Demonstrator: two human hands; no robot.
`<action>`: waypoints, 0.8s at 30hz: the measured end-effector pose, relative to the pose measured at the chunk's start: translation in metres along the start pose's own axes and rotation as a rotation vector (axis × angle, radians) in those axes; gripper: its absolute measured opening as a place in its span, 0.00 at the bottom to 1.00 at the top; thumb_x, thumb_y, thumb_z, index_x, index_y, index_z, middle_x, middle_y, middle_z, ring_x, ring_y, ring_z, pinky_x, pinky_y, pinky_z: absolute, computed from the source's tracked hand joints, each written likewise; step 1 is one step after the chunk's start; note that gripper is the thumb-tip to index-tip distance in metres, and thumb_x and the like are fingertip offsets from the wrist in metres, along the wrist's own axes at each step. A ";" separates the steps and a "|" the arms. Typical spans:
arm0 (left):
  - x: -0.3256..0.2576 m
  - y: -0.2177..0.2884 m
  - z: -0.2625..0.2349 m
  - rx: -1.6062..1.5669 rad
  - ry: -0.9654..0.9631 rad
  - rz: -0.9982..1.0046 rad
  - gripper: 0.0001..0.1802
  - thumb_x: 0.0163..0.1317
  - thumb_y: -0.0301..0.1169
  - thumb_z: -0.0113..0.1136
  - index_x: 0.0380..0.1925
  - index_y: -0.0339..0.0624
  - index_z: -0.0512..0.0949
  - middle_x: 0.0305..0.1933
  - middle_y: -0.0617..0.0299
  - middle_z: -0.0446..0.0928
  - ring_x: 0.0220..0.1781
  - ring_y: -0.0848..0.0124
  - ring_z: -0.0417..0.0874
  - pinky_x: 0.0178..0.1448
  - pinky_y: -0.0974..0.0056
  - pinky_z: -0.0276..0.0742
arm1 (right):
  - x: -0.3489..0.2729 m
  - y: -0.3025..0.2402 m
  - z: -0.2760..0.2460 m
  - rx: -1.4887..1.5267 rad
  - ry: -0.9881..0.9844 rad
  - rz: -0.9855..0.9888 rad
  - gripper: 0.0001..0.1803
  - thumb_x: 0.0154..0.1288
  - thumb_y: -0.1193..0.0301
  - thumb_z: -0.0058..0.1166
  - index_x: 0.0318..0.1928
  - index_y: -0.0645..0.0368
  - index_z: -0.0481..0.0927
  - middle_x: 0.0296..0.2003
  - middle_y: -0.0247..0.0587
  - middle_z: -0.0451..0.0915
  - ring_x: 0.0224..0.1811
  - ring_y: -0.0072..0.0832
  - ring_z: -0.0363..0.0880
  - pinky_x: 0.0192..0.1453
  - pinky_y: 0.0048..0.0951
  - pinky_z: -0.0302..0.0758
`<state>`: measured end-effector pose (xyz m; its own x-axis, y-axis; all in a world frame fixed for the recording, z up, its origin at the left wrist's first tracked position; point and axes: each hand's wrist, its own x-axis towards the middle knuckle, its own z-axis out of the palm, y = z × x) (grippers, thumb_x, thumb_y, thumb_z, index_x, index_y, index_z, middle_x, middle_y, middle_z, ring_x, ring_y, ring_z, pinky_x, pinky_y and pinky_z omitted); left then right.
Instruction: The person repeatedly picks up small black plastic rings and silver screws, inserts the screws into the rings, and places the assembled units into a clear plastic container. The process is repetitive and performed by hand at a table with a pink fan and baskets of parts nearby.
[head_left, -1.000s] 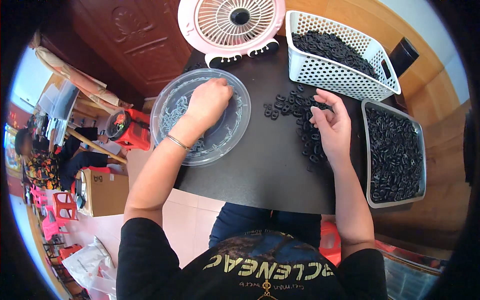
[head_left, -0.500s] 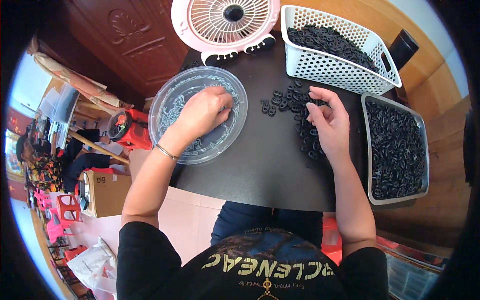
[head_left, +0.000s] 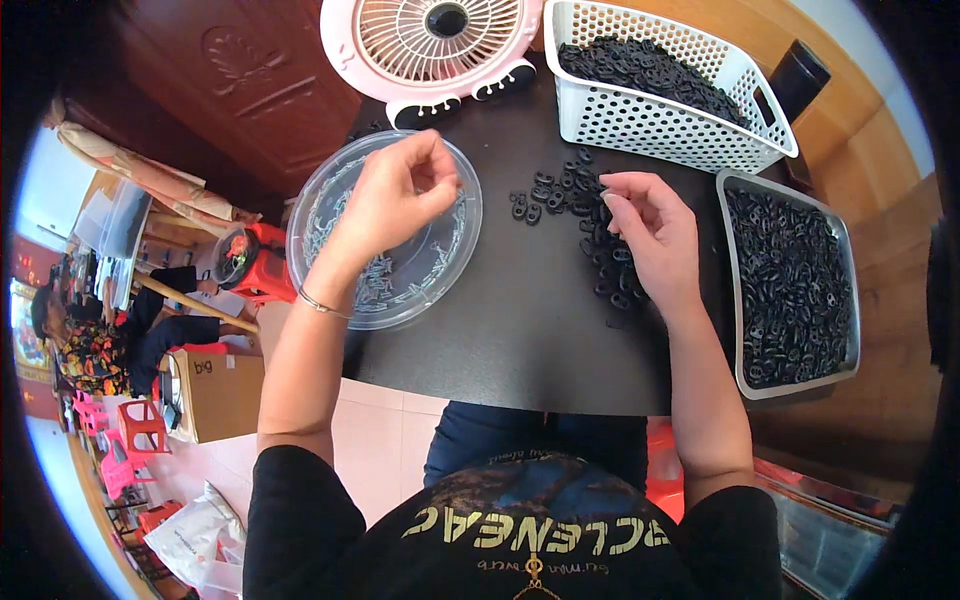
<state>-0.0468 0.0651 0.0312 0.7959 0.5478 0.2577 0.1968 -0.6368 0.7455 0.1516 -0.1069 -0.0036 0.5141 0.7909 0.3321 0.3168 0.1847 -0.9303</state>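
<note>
Pale tiles (head_left: 385,420) show below the dark table (head_left: 480,360), whose curved near edge runs just in front of the person's lap. On the left stands a round clear tub (head_left: 410,265) with small silvery pieces (head_left: 375,285) in it; its left side appears to reach past the table's edge. Above the tub hangs the left hand (head_left: 400,190), fingers curled, thumb tip close to the forefinger; whether they hold anything, I cannot tell. An open stretch of tabletop separates the tub from a loose pile of black pieces (head_left: 608,265) and carries on toward the near edge, so the left hand has space on its right. The right hand (head_left: 655,230) is at the pile's right side, thumb and forefinger tips near each other; I cannot tell if a piece is between them. Room is tighter there: a metal tray (head_left: 738,290) of black pieces lies to its right, and a white perforated basket (head_left: 650,125) closes off the far side.
</note>
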 end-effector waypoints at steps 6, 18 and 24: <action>0.009 0.035 0.040 -0.751 -0.053 -0.120 0.09 0.54 0.25 0.58 0.35 0.36 0.74 0.30 0.61 0.78 0.31 0.80 0.76 0.35 0.77 0.70 | 0.000 -0.001 -0.001 -0.180 -0.055 -0.024 0.06 0.54 0.78 0.53 0.34 0.59 0.78 0.25 0.32 0.76 0.24 0.16 0.72 0.29 0.18 0.70; -0.004 0.020 0.070 -0.932 -0.072 -0.298 0.10 0.56 0.25 0.57 0.37 0.33 0.76 0.33 0.61 0.78 0.34 0.79 0.76 0.39 0.75 0.72 | -0.010 -0.005 0.003 -0.905 -0.328 -0.283 0.07 0.48 0.72 0.55 0.31 0.52 0.77 0.28 0.31 0.75 0.36 0.30 0.75 0.37 0.33 0.74; -0.009 0.024 0.072 -0.906 -0.103 -0.285 0.09 0.54 0.23 0.57 0.37 0.34 0.77 0.33 0.63 0.78 0.33 0.81 0.75 0.38 0.77 0.70 | -0.013 -0.006 0.008 -0.948 -0.341 -0.209 0.08 0.48 0.72 0.55 0.33 0.52 0.77 0.29 0.34 0.74 0.38 0.32 0.74 0.38 0.33 0.74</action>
<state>-0.0079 0.0062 0.0023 0.8417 0.5391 -0.0302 -0.0926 0.1992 0.9756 0.1363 -0.1132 -0.0031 0.1694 0.9467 0.2742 0.9490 -0.0816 -0.3046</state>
